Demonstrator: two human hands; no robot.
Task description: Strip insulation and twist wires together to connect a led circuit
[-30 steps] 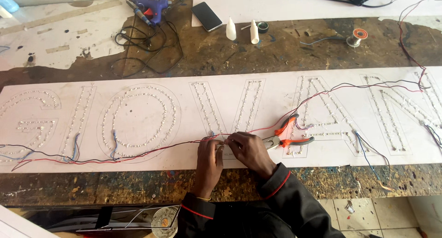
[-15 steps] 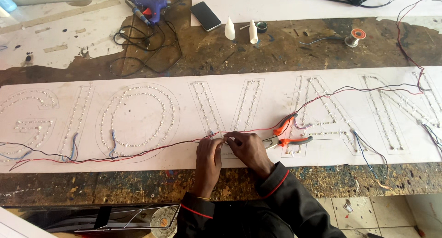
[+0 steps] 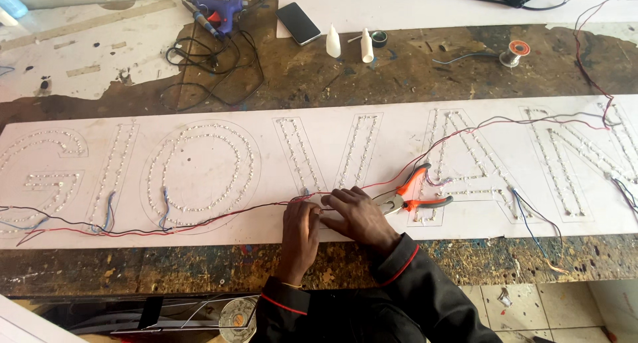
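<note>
1. A long white board (image 3: 399, 117) is laid flat across a worn, paint-spattered bench (image 3: 319, 77); large outlined letters are traced on it, each filled with rows of small pale dots.
2. A thin red and black wire pair (image 3: 199, 221) is run along the board's lower edge, from the far left to the hands near the middle; further red and dark strands are looped away to the upper right.
3. The left hand (image 3: 300, 231) is laid palm down on the board's near edge, its fingertips pinched on the wire; the fingers are curled close, though the exact grip is hidden.
4. The right hand (image 3: 359, 217) is set just beside it, knuckles up, with fingers bent and closed over the same wire; how tightly it is held cannot be told.
5. Pliers (image 3: 409, 195) with orange handles and grey metal jaws are lying on the board, just beside the right hand, handles spread apart.
6. Dark sleeves with red piping are worn at both wrists.
7. At the back of the bench are seen a blue glue gun (image 3: 216, 9) with a tangled black cord, a flat black phone (image 3: 298, 23), two white conical bottles (image 3: 333, 42), and a small spool (image 3: 516, 50).
</note>
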